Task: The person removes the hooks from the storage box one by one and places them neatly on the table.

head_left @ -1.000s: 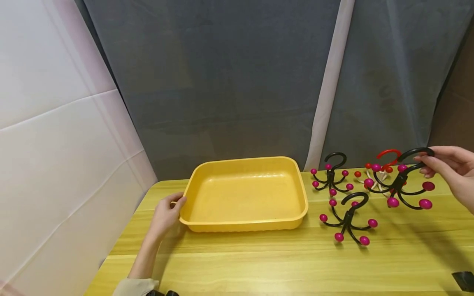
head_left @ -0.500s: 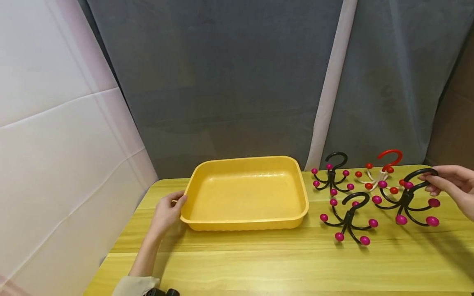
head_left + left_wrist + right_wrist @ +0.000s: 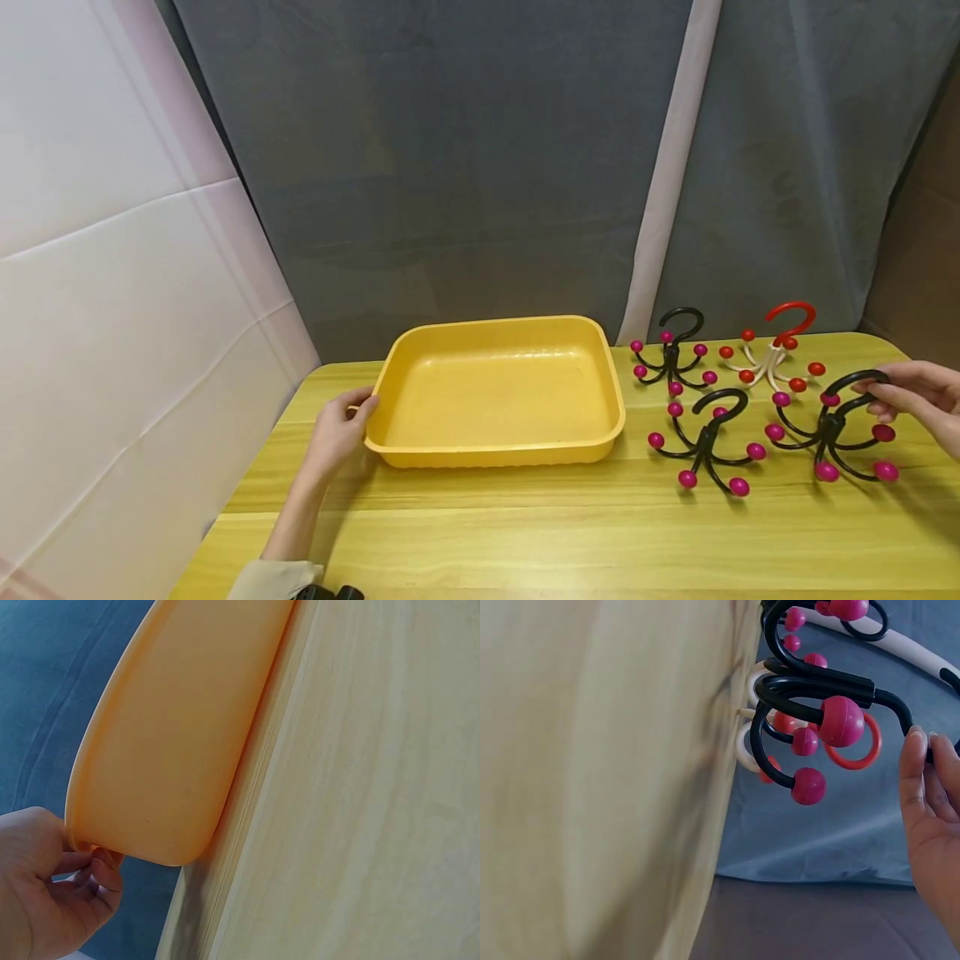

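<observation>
Left hand (image 3: 341, 429) lies low on the bench (image 3: 525, 533) at its left end, forearm running up from the near edge, sleeve cuff at the bottom of the head view. Grip: fingers curled round the left rim corner of the yellow tray (image 3: 495, 454), thumb on top; the left wrist view shows the fingers (image 3: 105, 874) tucked under the lip. The tray sits flat, long axis left to right, its far wall close to the grey curtain (image 3: 450, 167), its left end near the bench's left edge. Bare wood lies open in front of the tray across the whole near half of the bench.

Right of the tray stand four multi-armed hooks with ball tips. Far row: a black hook (image 3: 672, 354) with pink balls, then a white hook with red top (image 3: 772, 354). Near row: another black one (image 3: 705, 446), well apart from the tray's right wall, and the held hook (image 3: 828, 429) beside it, also black with pink balls.

Right hand (image 3: 918, 400) comes in from the right edge, wrist level, fingers extended leftward. Grip: fingertips (image 3: 913, 761) pinch the top loop of the held hook. That hook stands upright, stem vertical, loop opening toward the hand, its arms spread down to the bench. Whether its balls touch the wood cannot be told. Little room remains between it and the bench's right edge.
</observation>
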Demonstrator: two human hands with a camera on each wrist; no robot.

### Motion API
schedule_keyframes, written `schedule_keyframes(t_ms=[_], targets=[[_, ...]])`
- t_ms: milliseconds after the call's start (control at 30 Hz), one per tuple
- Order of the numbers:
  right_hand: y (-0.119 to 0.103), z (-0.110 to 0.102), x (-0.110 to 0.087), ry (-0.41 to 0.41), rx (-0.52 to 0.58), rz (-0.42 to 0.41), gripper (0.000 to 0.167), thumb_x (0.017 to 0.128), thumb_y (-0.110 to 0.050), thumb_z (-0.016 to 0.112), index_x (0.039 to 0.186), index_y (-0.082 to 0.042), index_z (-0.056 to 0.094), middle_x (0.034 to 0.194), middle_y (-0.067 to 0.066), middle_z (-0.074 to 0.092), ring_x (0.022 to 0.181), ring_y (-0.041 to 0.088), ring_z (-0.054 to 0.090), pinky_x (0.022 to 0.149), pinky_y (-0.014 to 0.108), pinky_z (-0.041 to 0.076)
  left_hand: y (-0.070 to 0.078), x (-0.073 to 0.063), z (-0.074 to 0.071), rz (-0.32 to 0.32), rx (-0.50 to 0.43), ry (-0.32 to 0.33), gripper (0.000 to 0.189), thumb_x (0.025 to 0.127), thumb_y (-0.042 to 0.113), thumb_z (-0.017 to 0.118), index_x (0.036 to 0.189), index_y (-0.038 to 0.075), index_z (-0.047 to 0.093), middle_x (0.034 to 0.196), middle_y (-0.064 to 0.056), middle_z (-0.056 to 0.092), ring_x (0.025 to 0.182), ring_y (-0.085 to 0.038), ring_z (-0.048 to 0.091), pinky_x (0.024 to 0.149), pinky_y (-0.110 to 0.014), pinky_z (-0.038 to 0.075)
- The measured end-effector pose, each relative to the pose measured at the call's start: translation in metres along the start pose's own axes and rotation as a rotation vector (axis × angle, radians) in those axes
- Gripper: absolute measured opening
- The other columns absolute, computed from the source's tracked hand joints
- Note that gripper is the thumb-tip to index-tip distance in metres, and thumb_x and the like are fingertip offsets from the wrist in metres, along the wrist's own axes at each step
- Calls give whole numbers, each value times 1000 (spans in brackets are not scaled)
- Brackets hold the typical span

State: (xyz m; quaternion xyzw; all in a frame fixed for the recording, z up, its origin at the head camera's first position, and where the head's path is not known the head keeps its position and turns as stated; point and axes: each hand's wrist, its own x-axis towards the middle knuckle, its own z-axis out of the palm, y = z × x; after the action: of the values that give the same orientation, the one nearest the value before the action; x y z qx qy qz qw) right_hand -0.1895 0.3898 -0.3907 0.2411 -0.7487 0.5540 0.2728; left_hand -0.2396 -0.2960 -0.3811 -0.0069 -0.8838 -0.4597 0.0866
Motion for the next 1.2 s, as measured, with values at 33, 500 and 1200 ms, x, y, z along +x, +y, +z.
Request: schedule_keyframes(t_ms=[33, 500, 1200], targets=[[1, -1, -1, -5, -21, 5, 32, 98, 15, 48, 105, -7, 71, 95, -10, 75, 67, 2, 67, 55, 15, 50, 0, 0, 0, 1, 1, 1, 38, 106, 15, 55, 135, -10, 57, 121, -28, 63, 95, -32, 63, 67, -20, 50], [14, -13, -10, -20, -49, 50, 40, 96, 21, 46, 108, -9, 71, 95, -9, 75, 67, 3, 66, 54, 16, 51, -1, 1, 2, -3, 0, 5, 38, 106, 16, 55, 134, -10, 58, 120, -29, 64, 94, -30, 63, 65, -20, 49], [8, -21, -10, 18, -319, 169, 42, 98, 9, 55, 120, -23, 70, 98, -30, 68, 67, 2, 54, 53, 19, 41, -2, 1, -2, 28, 12, 11, 40, 105, 20, 56, 132, -10, 60, 114, -26, 66, 87, -22, 63, 66, -21, 50]])
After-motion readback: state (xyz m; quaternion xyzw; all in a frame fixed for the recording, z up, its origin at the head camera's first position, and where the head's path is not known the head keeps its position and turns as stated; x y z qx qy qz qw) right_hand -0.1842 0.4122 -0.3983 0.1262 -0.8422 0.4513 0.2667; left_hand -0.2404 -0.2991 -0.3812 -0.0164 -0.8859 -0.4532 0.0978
